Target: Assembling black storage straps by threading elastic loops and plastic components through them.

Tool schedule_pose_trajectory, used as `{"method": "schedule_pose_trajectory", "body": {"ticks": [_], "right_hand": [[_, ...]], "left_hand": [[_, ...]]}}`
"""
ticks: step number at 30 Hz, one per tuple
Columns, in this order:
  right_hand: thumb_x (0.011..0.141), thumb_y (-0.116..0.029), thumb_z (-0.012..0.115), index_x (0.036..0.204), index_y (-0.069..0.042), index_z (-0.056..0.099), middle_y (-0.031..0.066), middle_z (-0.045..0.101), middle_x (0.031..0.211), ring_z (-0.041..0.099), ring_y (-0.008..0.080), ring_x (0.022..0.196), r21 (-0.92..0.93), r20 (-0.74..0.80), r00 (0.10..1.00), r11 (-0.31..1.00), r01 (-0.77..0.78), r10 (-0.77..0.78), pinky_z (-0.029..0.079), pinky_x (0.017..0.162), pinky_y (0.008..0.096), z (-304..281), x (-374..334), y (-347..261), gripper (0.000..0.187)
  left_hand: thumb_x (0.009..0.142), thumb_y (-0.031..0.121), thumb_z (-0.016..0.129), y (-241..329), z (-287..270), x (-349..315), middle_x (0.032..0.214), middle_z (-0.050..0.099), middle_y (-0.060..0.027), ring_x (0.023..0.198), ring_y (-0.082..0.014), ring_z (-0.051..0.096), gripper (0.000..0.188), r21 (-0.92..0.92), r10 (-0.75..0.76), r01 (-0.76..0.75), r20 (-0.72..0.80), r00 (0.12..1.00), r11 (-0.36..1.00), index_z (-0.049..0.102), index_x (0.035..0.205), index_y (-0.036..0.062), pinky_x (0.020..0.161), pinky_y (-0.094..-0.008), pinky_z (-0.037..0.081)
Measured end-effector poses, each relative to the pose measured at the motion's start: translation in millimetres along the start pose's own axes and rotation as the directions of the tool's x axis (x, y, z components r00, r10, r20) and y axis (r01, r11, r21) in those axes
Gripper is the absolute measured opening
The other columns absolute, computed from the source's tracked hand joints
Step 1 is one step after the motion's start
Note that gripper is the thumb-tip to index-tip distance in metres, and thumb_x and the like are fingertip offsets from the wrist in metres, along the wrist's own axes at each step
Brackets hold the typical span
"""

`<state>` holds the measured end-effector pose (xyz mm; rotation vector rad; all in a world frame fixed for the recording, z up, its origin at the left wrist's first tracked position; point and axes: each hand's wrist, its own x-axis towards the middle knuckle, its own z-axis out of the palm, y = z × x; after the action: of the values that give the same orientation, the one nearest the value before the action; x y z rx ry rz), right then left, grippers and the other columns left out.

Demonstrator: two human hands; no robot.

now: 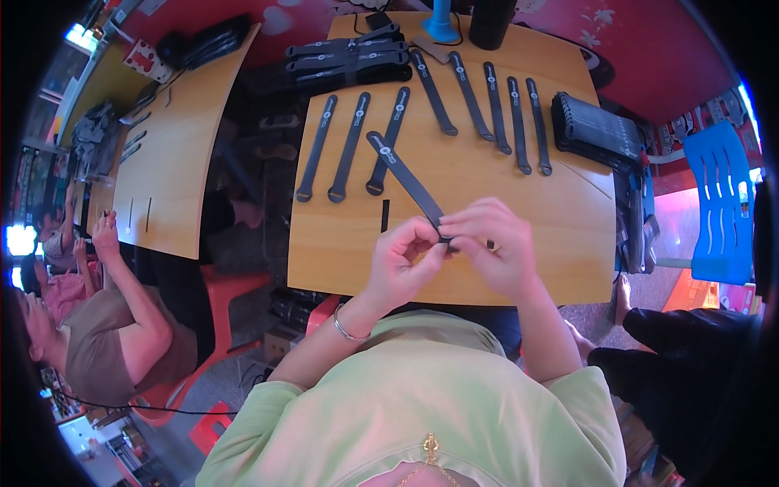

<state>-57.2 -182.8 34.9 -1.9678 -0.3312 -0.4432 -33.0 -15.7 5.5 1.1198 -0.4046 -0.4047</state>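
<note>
Both my hands meet over the near part of the wooden table (333, 252), at the near end of a flat black strap (412, 185) with a pale print. My left hand (403, 261) pinches that end between thumb and fingers. From the other side, my right hand (497, 246) grips the same end, its fingertips pressed together. The strap slants away to the far left, its rounded far end beside another strap (393, 134) lying on the table. What lies between my fingertips is mostly hidden. A short black strip (385, 216) rests on the wood left of my hands.
More black straps (432, 93) lie spread in rows. A tied bundle of straps (350, 62) sits at the far left, a dark stack (596, 130) at the far right. A blue stand (441, 23) and black cylinder (492, 23) stand behind. People work at another table (174, 178) leftward.
</note>
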Motion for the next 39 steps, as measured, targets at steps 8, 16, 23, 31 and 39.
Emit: {"method": "schedule_pose_trajectory", "body": {"ticks": [8, 16, 23, 31, 39], "right_hand": [[0.087, -0.004, 0.056, 0.085, 0.000, 0.063, 0.0035, 0.067, 0.084, 0.061, 0.0098, 0.074, 0.308, -0.014, 0.885, 0.844, -0.439, 0.466, 0.048, 0.061, 0.0214, -24, 21, -4, 0.008], [0.080, -0.001, 0.063, 0.086, -0.004, 0.061, 0.0068, 0.065, 0.074, 0.061, 0.0132, 0.058, -0.089, 0.075, 0.997, 0.996, -0.022, 0.029, 0.048, 0.052, 0.0233, -10, 19, -23, 0.007], [0.071, -0.003, 0.069, 0.086, -0.007, 0.064, 0.0064, 0.064, 0.072, 0.063, 0.0218, 0.060, -0.209, 0.057, 0.980, 0.958, 0.199, -0.191, 0.050, 0.054, 0.0289, 3, 6, -29, 0.017], [0.064, -0.012, 0.075, 0.098, -0.008, 0.065, 0.0059, 0.064, 0.101, 0.058, 0.0257, 0.091, -0.184, 0.122, 0.966, 0.951, 0.250, -0.230, 0.051, 0.074, 0.0342, 1, 15, -25, 0.036], [0.060, -0.010, 0.074, 0.100, -0.012, 0.068, 0.0051, 0.056, 0.120, 0.049, 0.0298, 0.106, -0.198, 0.162, 0.980, 0.969, 0.147, -0.115, 0.045, 0.088, 0.0390, 10, 10, -2, 0.040]], "left_hand": [[0.080, -0.007, 0.057, -6, -27, -16, 0.090, 0.061, -0.0110, 0.084, -0.0159, 0.062, 0.008, 0.375, 0.015, -0.144, 0.327, 0.945, 0.916, 0.051, 0.085, -0.0035, 0.076, -0.0286, 0.052], [0.085, 0.005, 0.056, 5, -17, -5, 0.109, 0.055, -0.0105, 0.102, -0.0193, 0.056, 0.033, -0.105, -0.233, 0.270, 0.271, 0.934, 0.957, 0.044, 0.115, -0.0026, 0.087, -0.0319, 0.047], [0.092, 0.007, 0.049, 19, -2, 6, 0.102, 0.053, -0.0032, 0.091, -0.0112, 0.054, 0.040, -0.198, -0.374, 0.408, 0.189, 0.908, 0.891, 0.038, 0.130, 0.0009, 0.073, -0.0219, 0.046], [0.097, 0.010, 0.037, 13, -4, 4, 0.084, 0.049, 0.0013, 0.061, -0.0037, 0.040, 0.028, -0.386, -0.505, 0.477, 0.034, 0.862, 0.789, 0.046, 0.123, 0.0073, 0.053, -0.0176, 0.033], [0.097, 0.015, 0.037, 10, -5, 3, 0.081, 0.043, 0.0029, 0.061, -0.0027, 0.035, 0.032, -0.163, -0.375, 0.378, 0.051, 0.926, 0.911, 0.044, 0.127, 0.0065, 0.052, -0.0169, 0.028]]}}
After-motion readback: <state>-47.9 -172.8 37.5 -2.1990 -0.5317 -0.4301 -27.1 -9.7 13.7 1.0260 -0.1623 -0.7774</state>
